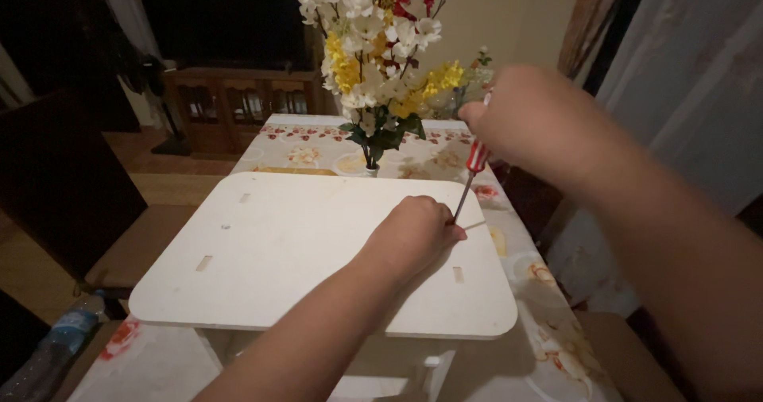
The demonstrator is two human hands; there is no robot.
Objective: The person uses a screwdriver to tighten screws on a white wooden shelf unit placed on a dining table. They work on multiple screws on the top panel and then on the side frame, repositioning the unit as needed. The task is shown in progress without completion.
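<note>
White board (302, 243), red-and-white striped screwdriver handle (477, 157), floral-patterned tablecloth (556, 338)

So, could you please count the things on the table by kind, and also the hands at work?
White panel with rounded corners: 1
Screwdriver with red and white handle: 1
Bunch of white, yellow and red flowers: 1
Hands: 2, left hand on the panel beside the screwdriver's tip, right hand gripping its handle
Total: 5

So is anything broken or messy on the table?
Nothing looks broken or spilled. The white board lies flat on the flowered tablecloth, the flowers stand upright, and the hands work a screwdriver.
</note>
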